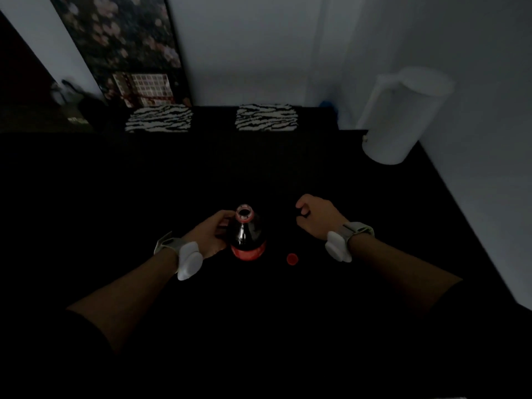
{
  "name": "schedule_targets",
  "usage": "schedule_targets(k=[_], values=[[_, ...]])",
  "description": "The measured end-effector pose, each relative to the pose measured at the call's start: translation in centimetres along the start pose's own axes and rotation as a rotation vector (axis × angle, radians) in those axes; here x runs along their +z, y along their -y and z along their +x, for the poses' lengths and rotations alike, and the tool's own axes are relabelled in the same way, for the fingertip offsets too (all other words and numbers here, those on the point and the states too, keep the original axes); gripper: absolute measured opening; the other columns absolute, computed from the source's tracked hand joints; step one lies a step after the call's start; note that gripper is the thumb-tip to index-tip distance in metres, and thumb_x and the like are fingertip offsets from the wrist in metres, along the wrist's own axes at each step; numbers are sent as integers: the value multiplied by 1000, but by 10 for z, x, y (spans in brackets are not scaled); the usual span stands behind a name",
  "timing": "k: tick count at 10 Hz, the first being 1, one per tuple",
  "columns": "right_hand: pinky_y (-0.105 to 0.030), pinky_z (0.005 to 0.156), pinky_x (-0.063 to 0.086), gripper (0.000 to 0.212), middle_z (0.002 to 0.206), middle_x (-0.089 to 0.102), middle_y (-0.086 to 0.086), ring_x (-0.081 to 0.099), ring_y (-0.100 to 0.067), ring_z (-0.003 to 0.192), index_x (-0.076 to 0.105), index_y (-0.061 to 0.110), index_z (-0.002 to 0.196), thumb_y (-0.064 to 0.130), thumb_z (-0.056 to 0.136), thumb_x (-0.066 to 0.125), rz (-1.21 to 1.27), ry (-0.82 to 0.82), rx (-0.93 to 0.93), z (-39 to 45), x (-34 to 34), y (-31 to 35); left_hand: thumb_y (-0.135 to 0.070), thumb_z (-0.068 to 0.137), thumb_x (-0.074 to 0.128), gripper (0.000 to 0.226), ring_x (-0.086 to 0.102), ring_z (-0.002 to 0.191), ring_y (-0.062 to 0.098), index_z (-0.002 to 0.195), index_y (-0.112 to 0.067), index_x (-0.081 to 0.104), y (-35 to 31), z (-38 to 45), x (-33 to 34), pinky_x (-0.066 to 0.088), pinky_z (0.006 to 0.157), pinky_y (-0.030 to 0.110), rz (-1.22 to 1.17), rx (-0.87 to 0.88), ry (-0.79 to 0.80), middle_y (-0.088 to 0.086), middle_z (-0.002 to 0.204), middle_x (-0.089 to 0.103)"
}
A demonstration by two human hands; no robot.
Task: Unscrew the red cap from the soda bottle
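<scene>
A dark soda bottle (pixel 247 237) with a red label stands upright on the black table (pixel 288 174). Its mouth is uncovered, with a red ring around the neck. My left hand (pixel 211 234) wraps around the bottle's left side, just below the neck. The red cap (pixel 292 258) lies by itself on the table, to the right of the bottle's base. My right hand (pixel 316 216) hovers farther right and beyond the cap, fingers loosely curled with nothing in them. Both wrists wear pale bands with white sensors.
A white cylindrical bin or appliance (pixel 400 119) stands at the table's far right corner by the wall. Two zebra-patterned chair cushions (pixel 159 118) (pixel 266 116) sit past the far edge. The scene is dim.
</scene>
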State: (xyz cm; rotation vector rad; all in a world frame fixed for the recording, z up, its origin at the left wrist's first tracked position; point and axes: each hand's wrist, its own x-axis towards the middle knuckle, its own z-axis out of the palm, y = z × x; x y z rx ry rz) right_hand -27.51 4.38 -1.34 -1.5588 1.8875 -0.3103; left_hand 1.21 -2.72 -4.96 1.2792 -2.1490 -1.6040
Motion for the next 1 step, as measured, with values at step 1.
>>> schedule_targets(k=[1], values=[[-30, 78, 41, 33, 113, 56, -9, 53, -21, 91, 48, 14, 118, 27, 89, 58, 13, -34, -23, -3, -28, 22, 31, 87, 42, 63, 52, 116, 42, 143, 5, 34, -32, 1, -20, 49, 75, 24, -136, -37, -61, 30, 135, 46]])
